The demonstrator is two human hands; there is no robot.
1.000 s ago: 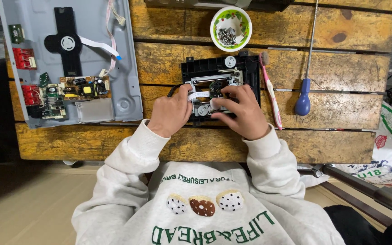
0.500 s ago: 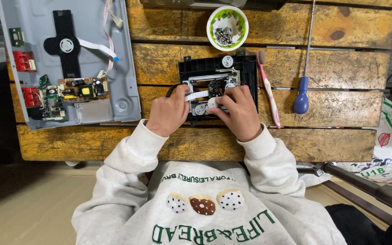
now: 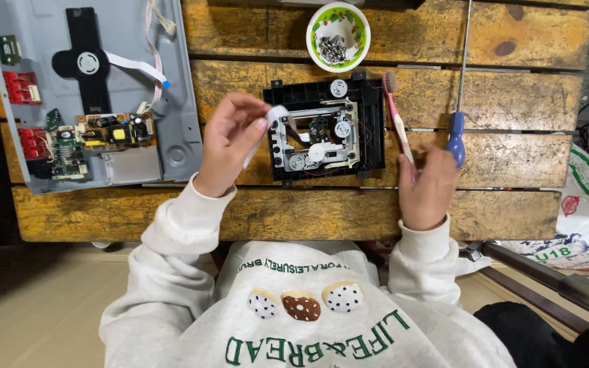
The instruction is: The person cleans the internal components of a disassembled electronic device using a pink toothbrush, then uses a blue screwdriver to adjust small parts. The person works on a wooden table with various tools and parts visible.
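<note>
Rough wooden planks, stained yellow and brown, make up the table (image 3: pixel 512 102) that fills the head view. Largest on it is a grey metal chassis plate (image 3: pixel 172 129) at the far left, carrying a black disc clamp, a green and brown circuit board (image 3: pixel 107 133), red connector blocks and white ribbon cables. At the middle lies a black disc-drive mechanism (image 3: pixel 369 129), a square frame with silver rails, small white gears and thin wires inside. Above it stands a small green-and-white bowl (image 3: pixel 337 35) holding a heap of screws. Just right of the drive a pink toothbrush (image 3: pixel 397 116) lies with its long axis running away from the person, bristles at the far end; beside that, further right, a blue-handled screwdriver (image 3: pixel 459 102) lies nearly parallel, its shaft pointing away.

The left hand (image 3: pixel 230 146) is raised over the drive's left edge, thumb and forefinger pinching a short white flat ribbon cable (image 3: pixel 267 126) that hangs down across the palm. The right hand (image 3: pixel 427 187) sits at the near end of the toothbrush, fingers curled loosely about its handle; whether it grips or only touches, I cannot tell. So the drive lies between the two hands, the left one touching distance from it.
</note>
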